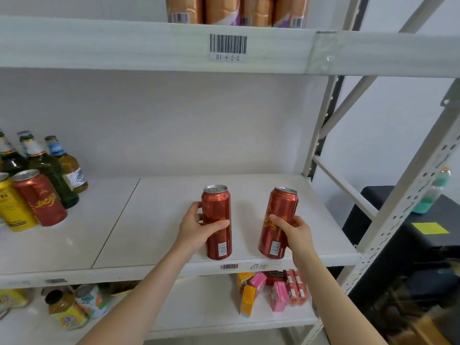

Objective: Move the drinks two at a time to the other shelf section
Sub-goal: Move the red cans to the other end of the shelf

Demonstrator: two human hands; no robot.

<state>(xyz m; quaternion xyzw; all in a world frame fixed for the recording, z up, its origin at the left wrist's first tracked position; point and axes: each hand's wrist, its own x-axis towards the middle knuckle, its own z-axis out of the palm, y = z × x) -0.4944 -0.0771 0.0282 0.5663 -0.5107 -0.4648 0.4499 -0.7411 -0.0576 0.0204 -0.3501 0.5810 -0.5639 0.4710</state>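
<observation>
Left grip (196, 230) clasps one tall red metal can (216, 202), right grip (295, 231) clasps a second red can (283, 205), both near the front edge of the white shelf (154, 220), in its right section. Looks like the set-down: next, let go cleanly, then fetch from the glass bottles and cans (44, 192) clustered at the left end. Behind is a plain white wall (174, 120).

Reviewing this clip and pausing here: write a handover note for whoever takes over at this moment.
Left hand grips a red can, upright; right hand grips a second red can, tilted.
Both cans are at the front of the right shelf section; whether they rest on it is unclear.
Done: this pair is across.
Left: let go, then bring the third red can, the yellow can and the glass bottles from the left section, two at a time.
</observation>
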